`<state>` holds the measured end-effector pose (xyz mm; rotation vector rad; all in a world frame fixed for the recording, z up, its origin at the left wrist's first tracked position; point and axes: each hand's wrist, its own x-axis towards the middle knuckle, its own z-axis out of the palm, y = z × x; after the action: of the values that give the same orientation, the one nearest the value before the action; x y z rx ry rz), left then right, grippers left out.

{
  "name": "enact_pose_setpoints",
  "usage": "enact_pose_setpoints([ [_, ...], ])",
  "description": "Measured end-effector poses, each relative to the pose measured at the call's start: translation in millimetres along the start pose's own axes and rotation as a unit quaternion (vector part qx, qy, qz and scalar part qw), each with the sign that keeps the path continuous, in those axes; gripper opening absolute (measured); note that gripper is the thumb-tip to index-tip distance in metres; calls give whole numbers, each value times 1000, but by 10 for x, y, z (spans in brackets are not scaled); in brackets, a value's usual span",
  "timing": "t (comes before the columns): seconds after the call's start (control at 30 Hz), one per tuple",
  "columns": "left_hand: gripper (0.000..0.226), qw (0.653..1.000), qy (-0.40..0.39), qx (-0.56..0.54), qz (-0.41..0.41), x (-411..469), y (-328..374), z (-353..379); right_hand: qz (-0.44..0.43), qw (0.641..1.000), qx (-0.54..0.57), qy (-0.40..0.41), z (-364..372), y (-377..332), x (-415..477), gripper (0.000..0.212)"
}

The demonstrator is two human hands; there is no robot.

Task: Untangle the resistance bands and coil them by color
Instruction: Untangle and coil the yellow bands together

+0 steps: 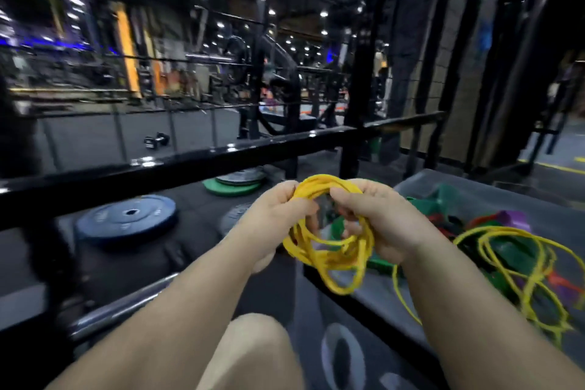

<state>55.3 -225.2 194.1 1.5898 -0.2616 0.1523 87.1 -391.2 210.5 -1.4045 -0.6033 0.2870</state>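
Bare knee [253,345] sits lowest, beside pale floor lettering [342,355] too blurred to read. Left grip [278,215] and right grip [376,218] both clamp the yellow coil [329,250], held just left of the grey bench [474,180] where the tangled bands [519,263] lie. Beyond, a black rail [190,165] crosses above a blue plate [126,218] and a green plate [231,188].
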Motion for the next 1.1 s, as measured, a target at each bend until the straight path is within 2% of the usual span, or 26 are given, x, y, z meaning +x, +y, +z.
enact_pose_setpoints([
  [0.13, 18, 998, 49, 26, 3, -262, 43, -427, -36, 998, -48, 21, 489, -33, 287, 30],
  [0.23, 18, 994, 58, 88, -38, -451, 72, -736, -29, 998, -61, -1, 784, 0, 417, 26],
  [0.27, 13, 991, 73, 106, -46, -512, 94, -828, -25, 998, -60, -14, 884, 3, 437, 22],
  [0.33, 11, 987, 119, 99, -40, -630, 152, -970, -18, 998, -58, -33, 1038, 14, 474, 28],
  [0.43, 22, 983, 182, -16, 10, -808, 255, -1090, -21, 992, -107, -56, 1245, -16, 549, 32],
  [0.57, 27, 966, 220, -121, 66, -1003, 388, -1297, -46, 975, -161, -150, 1528, -109, 649, 23],
  [0.67, 19, 963, 223, -131, 82, -1133, 481, -1425, -59, 969, -161, -180, 1724, -201, 701, 33],
  [0.87, 18, 937, 271, -163, 146, -1366, 744, -1660, -88, 965, -71, -237, 2210, -416, 875, 25],
  [0.93, 9, 924, 301, -164, 168, -1418, 850, -1760, -96, 960, -42, -261, 2392, -521, 920, 20],
  [0.97, 3, 918, 316, -159, 181, -1444, 899, -1804, -104, 957, -40, -269, 2482, -573, 944, 19],
  [1.1, 6, 888, 379, -96, 243, -1514, 1082, -1972, -158, 948, -90, -262, 2841, -819, 1041, 21],
])
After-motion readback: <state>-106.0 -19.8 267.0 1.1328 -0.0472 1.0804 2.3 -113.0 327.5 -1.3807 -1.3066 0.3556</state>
